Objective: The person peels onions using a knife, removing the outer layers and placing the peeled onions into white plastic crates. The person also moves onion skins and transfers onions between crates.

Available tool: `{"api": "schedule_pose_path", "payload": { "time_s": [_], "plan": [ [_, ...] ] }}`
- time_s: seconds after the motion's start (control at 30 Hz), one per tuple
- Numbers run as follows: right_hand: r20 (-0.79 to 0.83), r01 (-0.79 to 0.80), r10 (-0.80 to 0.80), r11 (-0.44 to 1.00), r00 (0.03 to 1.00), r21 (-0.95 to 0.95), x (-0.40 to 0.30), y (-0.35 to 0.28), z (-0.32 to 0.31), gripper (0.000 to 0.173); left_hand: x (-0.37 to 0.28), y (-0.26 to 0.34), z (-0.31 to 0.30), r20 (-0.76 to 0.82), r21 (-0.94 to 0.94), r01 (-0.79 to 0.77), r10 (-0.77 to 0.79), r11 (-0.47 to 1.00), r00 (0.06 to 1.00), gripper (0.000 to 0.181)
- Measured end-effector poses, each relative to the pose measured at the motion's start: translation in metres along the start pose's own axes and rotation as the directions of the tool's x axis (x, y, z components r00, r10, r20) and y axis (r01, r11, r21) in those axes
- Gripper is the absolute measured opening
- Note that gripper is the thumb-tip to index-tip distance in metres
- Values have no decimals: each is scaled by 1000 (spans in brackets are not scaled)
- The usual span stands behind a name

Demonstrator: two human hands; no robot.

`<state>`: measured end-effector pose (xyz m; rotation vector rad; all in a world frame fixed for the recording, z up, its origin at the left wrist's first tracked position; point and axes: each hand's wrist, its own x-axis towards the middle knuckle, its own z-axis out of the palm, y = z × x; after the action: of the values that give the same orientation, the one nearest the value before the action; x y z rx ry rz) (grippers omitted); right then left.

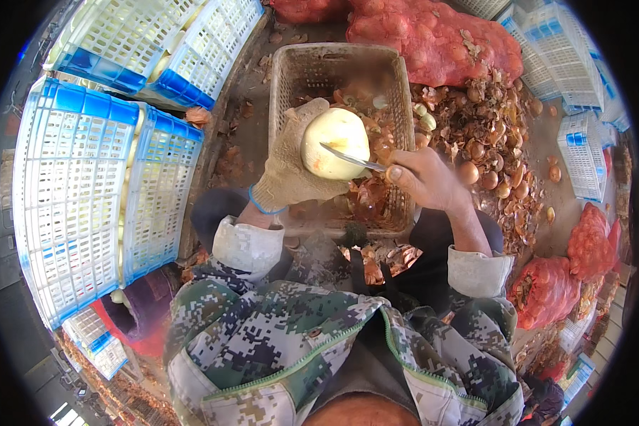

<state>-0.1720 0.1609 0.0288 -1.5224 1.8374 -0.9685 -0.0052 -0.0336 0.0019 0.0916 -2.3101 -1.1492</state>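
My left hand (293, 160), in a tan knit work glove with a blue cuff edge, holds a large peeled onion (338, 136) from its left and lower sides. My bare right hand (423, 178) grips a small knife, the handle hidden in the fingers. The knife's blade (351, 160) lies across the face of the onion, its tip near the middle. Both hands are above a dirty beige plastic crate (408, 106) with onion skins (370, 197) inside. A pale peeled onion (427, 122) lies just right of the crate.
White and blue plastic crates (80, 186) with pale onions stand stacked at the left. Red mesh sacks of onions (431, 42) lie beyond the crate, and more sacks (546, 290) at the right. Loose unpeeled onions (476, 149) and skins cover the floor right of the crate.
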Motion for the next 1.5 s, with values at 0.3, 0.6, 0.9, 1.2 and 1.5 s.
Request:
{"api": "schedule_pose_path", "payload": {
  "time_s": [0.3, 0.6, 0.9, 1.2, 1.5],
  "plan": [
    [-17, 12, -9, 985, 1000, 171, -17, 11, -10, 41, -9, -6, -4, -23, -775, 211, -360, 595, 933, 88],
    [-228, 121, -105, 991, 968, 55, -16, -5, 0, 31, -24, -13, -4, 61, -959, 162, -390, 231, 919, 84],
    [-321, 164, -262, 939, 910, -302, 0, -18, 8, 19, -27, -14, 7, 132, -968, 219, -487, 126, 863, 88],
    [-27, -269, 386, 689, 922, 673, -4, -18, 18, 52, -9, 14, 8, 203, -962, 267, -495, 60, 845, 90],
    [-273, -168, 266, 927, 924, 336, -7, -20, 13, 42, -2, 13, 11, 207, -936, 311, -457, 163, 865, 92]
  ]
}}
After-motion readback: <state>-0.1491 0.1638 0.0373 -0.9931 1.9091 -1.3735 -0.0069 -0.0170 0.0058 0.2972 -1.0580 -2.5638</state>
